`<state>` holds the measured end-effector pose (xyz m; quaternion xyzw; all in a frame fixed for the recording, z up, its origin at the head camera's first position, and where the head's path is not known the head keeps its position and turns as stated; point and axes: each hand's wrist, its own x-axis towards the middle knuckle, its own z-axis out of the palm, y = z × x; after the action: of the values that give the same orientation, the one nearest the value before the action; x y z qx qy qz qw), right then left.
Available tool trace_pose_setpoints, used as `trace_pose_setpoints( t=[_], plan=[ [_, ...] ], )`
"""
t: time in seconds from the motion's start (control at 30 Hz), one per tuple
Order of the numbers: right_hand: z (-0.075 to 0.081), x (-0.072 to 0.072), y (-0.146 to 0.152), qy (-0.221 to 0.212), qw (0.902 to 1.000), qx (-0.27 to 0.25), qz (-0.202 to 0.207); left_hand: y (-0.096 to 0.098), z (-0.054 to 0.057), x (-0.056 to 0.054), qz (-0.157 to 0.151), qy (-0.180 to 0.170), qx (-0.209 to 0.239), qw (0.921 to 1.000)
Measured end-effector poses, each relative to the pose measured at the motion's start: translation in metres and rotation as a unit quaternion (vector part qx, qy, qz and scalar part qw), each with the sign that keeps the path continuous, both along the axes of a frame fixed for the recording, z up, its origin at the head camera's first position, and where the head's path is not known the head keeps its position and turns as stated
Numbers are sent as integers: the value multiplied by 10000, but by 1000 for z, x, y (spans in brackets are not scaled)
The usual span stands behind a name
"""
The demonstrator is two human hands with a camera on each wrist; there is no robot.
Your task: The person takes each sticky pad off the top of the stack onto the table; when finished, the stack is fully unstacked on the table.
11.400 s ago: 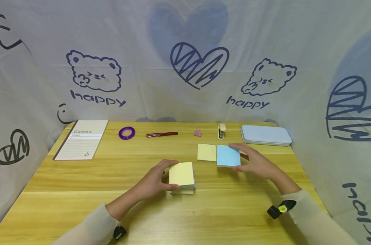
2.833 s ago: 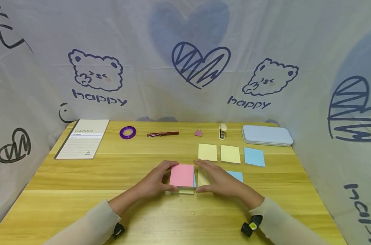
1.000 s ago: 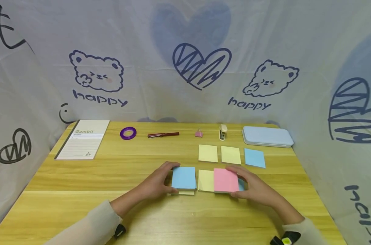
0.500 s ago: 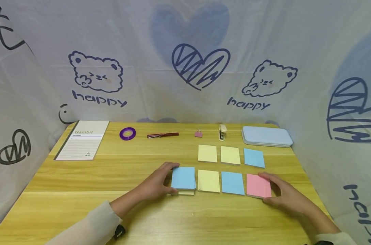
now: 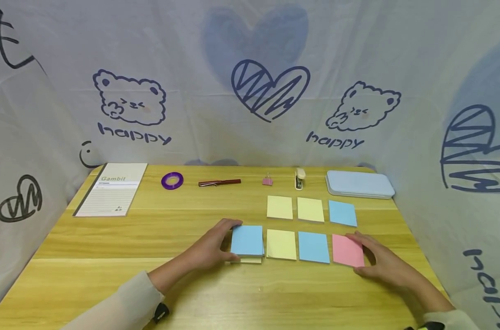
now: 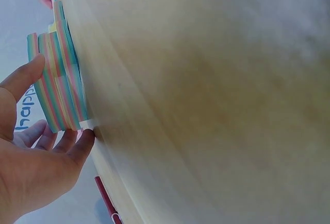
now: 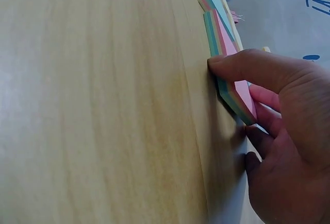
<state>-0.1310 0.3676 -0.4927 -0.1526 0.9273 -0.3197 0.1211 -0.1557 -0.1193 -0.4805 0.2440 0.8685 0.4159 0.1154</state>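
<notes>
Blue-topped stack (image 5: 247, 239): striped side clear only in left-wrist view.

Along the far edge of the table (image 5: 89, 288), left to right across the frame: notebook (image 5: 111, 192), tape roll (image 5: 164, 180), pen (image 5: 219, 182), binder clip (image 5: 267, 181), stapler (image 5: 300, 174), case (image 5: 359, 184) at right. Right of centre, in front of the clip, stapler and case, lies an upper row of three note pads (image 5: 310, 209); nearer the bottom of the frame, a lower row of three, ending in the rightmost pad (image 5: 345, 250), continues a line begun at lower centre by the pad stack (image 5: 247, 240). Left hand (image 5: 208, 247) at the stack's left side; right hand (image 5: 383, 262) at the rightmost pad's right side.
</notes>
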Motion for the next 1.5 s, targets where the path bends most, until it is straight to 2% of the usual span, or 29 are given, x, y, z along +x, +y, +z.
trace_pose_setpoints(
  t=[0.33,0.57,0.83,1.0,1.2,1.5],
  plan=[
    [8,-2,-8,83,9997,189,131,0,1,0,9,0,0,10000],
    [17,-10,-36,465,9975,45,540,0,3,1,-11,-49,28,10000],
    [14,-24,-85,422,9934,-145,1060,-2,3,0,-4,-99,31,9999],
    [16,-32,-122,307,9905,-108,1338,-4,1,0,50,-281,56,9996],
    [20,-39,-165,157,9852,-340,1675,-8,-3,0,-7,-411,193,9990],
    [19,-46,-212,166,9810,-557,1849,-7,-2,-1,-57,-239,186,9995]
  ],
)
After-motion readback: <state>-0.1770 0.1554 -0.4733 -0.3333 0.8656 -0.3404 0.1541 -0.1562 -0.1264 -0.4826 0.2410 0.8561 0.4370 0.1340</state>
